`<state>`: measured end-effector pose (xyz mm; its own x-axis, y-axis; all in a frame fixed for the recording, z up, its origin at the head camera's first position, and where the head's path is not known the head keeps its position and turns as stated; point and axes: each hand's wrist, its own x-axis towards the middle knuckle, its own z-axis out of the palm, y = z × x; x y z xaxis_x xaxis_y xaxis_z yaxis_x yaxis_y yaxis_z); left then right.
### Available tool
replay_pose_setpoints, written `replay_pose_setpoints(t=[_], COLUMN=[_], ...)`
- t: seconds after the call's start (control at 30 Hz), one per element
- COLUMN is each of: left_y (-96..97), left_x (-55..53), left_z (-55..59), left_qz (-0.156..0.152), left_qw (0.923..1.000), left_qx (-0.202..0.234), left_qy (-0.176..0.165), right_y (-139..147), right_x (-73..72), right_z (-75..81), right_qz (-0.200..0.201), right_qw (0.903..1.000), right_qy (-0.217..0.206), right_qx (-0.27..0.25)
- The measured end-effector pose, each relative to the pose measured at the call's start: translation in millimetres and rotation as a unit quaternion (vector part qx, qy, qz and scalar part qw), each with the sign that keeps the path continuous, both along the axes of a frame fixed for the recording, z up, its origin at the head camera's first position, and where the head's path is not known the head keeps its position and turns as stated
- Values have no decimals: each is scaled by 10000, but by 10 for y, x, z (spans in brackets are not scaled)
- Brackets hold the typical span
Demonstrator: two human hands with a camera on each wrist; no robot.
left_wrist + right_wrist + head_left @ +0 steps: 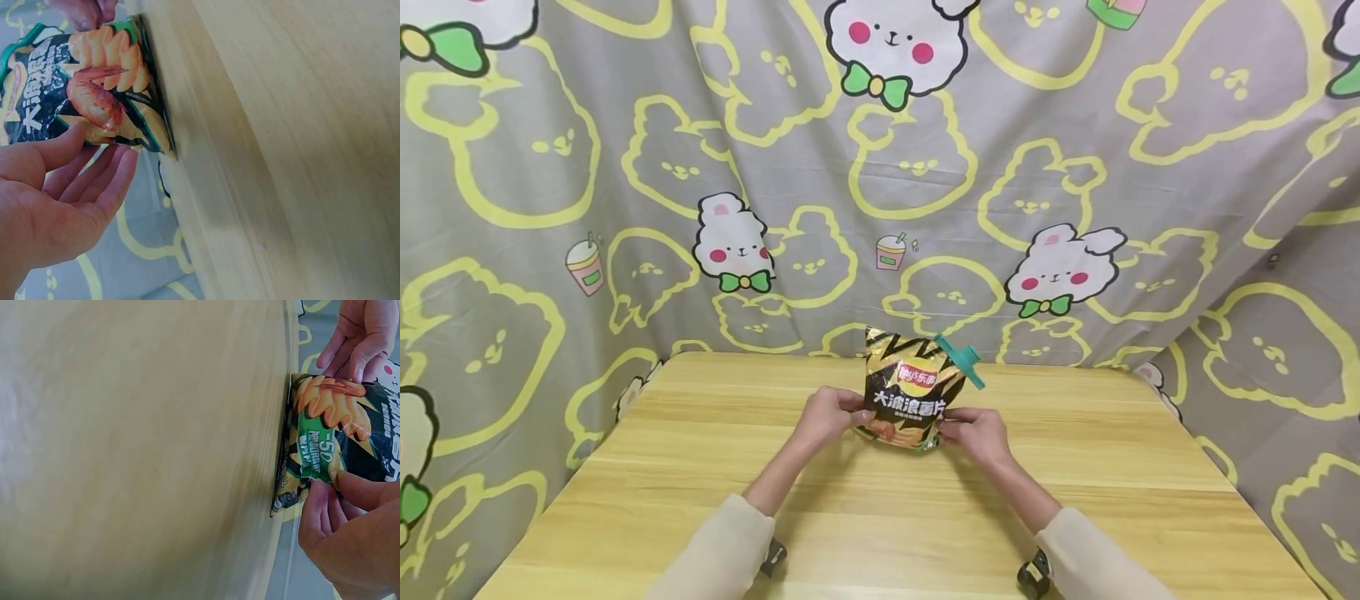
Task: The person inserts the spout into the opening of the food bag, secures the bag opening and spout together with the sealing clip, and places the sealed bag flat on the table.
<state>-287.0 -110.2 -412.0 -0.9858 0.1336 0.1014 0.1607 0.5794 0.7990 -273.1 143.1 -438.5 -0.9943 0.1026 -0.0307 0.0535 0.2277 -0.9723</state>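
Observation:
A black and gold bag of potato chips (904, 400) stands upright on the table, its printed front towards me. A teal bag clip (961, 360) with a short spout-like knob sits slanted across its upper right corner. My left hand (829, 417) holds the bag's left edge, thumb on the front and fingers round behind. On the opposite side my right hand (979, 433) pinches the lower right edge between thumb and fingers, beside the green printed patch seen in the right wrist view. The bag's bottom edge is at the tabletop in both wrist views.
The light wood-grain table (880, 517) spreads around the bag on all sides. Behind it and at both sides hangs a grey curtain (805, 167) with yellow outlines and white cartoon animals. A dark wrist band (1034, 575) shows at the right sleeve.

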Motion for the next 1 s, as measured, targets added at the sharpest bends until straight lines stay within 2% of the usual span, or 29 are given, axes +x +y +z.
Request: replay_pose_setpoints(t=[0.33, 0.6, 1.0], left_y=[41, 69, 74], left_x=[24, 38, 64], left_z=[59, 85, 78], left_qz=[15, -13, 7], left_qw=[9999, 9997, 9985], left_qx=[-107, 137, 305], left_qy=[-76, -212, -444], right_y=[8, 13, 65], right_x=[-20, -27, -19], right_z=[25, 58, 136], right_qz=[-68, -275, -246], right_qw=[9999, 9996, 9992], right_qy=[78, -64, -300], right_qx=[76, -31, -1])
